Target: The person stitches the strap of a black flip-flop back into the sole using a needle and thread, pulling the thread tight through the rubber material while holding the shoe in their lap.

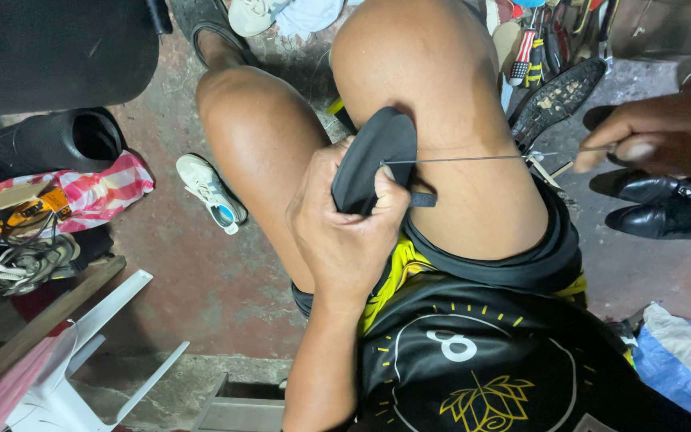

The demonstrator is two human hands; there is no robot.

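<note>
Left hand (pixel 341 232) clamps a black shoe (pixel 377 156) against the right knee; both bare thighs wall it in at 10 and 1 o'clock.

A taut thread (pixel 473 158) runs toward 3 o'clock to the right hand (pixel 649 136), barring any pass across that thigh.

Past the right hand at 3 to 4 o'clock: black dress shoes (pixel 657 204) on the floor. At 1 o'clock: a loose sole (pixel 557 100) and hand tools (pixel 533 52), crowded.

Open floor (pixel 201 280) lies at 8 to 9 o'clock of the left hand, broken only by a white sneaker (pixel 211 192).

A white plastic chair (pixel 97 352) blocks 7 o'clock; a black pipe (pixel 57 142) and a striped bag (pixel 89 188) close off 9 to 10 o'clock.
</note>
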